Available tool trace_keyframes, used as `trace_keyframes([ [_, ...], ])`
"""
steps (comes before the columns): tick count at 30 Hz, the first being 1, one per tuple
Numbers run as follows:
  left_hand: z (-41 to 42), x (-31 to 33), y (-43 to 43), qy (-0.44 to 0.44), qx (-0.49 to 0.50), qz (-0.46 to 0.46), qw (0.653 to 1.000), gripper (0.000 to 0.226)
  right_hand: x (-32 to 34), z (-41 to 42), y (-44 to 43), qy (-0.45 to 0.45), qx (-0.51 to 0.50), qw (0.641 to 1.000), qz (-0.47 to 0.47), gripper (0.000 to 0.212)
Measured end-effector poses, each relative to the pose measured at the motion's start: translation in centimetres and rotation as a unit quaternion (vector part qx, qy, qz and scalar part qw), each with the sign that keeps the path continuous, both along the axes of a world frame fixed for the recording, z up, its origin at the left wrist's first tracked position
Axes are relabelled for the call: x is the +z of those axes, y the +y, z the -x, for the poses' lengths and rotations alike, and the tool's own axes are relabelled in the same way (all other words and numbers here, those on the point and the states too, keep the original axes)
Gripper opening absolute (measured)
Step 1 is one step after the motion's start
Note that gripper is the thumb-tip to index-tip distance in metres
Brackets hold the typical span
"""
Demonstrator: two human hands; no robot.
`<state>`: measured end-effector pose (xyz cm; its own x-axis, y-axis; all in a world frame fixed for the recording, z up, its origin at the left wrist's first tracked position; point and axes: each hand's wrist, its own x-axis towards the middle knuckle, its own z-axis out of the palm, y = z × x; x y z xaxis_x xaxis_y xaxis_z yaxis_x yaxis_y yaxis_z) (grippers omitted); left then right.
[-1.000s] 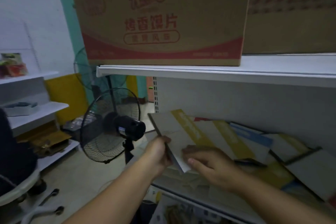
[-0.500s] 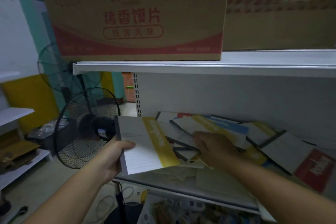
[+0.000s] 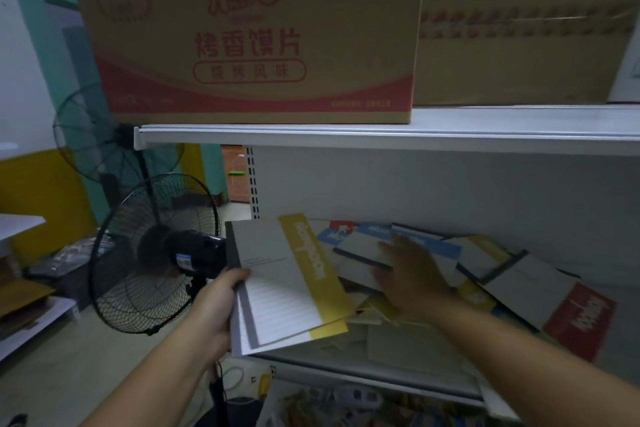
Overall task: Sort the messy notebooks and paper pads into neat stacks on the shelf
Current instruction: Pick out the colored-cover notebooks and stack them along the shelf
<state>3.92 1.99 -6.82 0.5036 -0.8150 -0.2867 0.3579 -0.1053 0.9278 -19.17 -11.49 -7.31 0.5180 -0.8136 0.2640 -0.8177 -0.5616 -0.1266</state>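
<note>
My left hand [image 3: 218, 308] grips the spine edge of grey notebooks with a yellow band [image 3: 280, 281], held at the left end of the white shelf [image 3: 398, 374]. At least two of them lie together in that grip. My right hand [image 3: 412, 274], blurred, reaches with fingers spread over a notebook with a blue band [image 3: 360, 246] in the messy pile. More notebooks with yellow bands [image 3: 485, 250] and a red one [image 3: 578, 319] lie scattered to the right. Loose tan sheets [image 3: 398, 340] lie at the shelf front.
A black standing fan [image 3: 152, 253] stands just left of the shelf, a second fan [image 3: 100, 142] behind it. Above, an upper shelf [image 3: 311, 132] carries a red-printed cardboard box [image 3: 249, 31] and a plain box [image 3: 526, 24]. Goods sit on the tier below [image 3: 329, 402].
My left hand has kept its hold on the yellow-banded notebooks and tilted them. My right hand has moved up and further back over the pile to the blue-banded notebook.
</note>
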Motion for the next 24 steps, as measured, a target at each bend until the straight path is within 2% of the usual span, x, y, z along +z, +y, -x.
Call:
trace_keyframes([
  [1,-0.3,0.1,0.2,0.012,-0.004,-0.002,1.000,0.024,-0.4,0.9,-1.1,0.012,-0.050,0.998,-0.033,0.038],
  [3,-0.5,0.1,0.5,0.021,-0.006,-0.002,1.000,0.029,-0.7,2.2,-1.4,-0.004,-0.054,0.997,-0.060,0.026],
  [5,-0.3,0.2,0.7,0.023,-0.005,-0.004,1.000,0.031,-0.4,2.3,-1.0,0.024,-0.037,0.999,-0.030,0.028],
  [8,0.3,0.5,0.6,0.001,0.015,0.015,1.000,0.031,1.3,2.0,-0.7,0.125,-0.033,0.990,0.059,0.015],
  [9,0.6,0.8,0.6,-0.012,0.025,0.022,0.999,0.030,2.4,1.8,-0.4,0.143,-0.042,0.986,0.074,0.021],
  [10,0.9,1.0,0.5,-0.031,0.033,0.030,0.999,0.029,3.2,1.8,-0.4,0.134,-0.047,0.984,0.103,0.027],
  [11,1.5,1.3,0.4,-0.052,0.035,0.040,0.997,0.029,4.5,1.5,0.1,0.128,-0.068,0.981,0.128,0.024],
  [12,2.3,1.7,0.2,-0.070,0.034,0.052,0.996,0.027,5.8,1.1,1.1,0.113,-0.074,0.983,0.122,0.016],
  [14,4.6,2.4,-0.3,-0.094,0.025,0.085,0.992,0.019,7.1,0.2,2.4,0.084,-0.071,0.983,0.145,0.023],
  [15,6.0,2.9,-0.7,-0.105,0.024,0.099,0.989,0.017,7.5,-0.3,3.5,0.070,-0.057,0.988,0.125,0.025],
  [18,11.0,4.2,-2.9,-0.098,-0.006,0.109,0.989,0.032,7.0,0.0,7.2,0.045,0.016,0.986,0.157,0.017],
  [19,12.8,4.4,-3.4,-0.099,-0.010,0.098,0.990,0.031,6.8,0.9,8.0,0.052,0.026,0.988,0.144,0.024],
  [21,15.9,4.1,-4.5,-0.095,-0.029,0.090,0.991,0.009,6.3,3.1,8.9,0.066,0.063,0.988,0.122,0.033],
  [23,19.0,3.5,-4.9,-0.080,-0.070,0.065,0.992,0.010,5.9,6.7,8.3,0.009,0.063,0.996,0.055,0.033],
  [24,20.3,3.2,-5.1,-0.064,-0.101,0.050,0.992,0.011,5.9,9.1,7.5,-0.057,0.035,0.997,0.025,0.035],
])
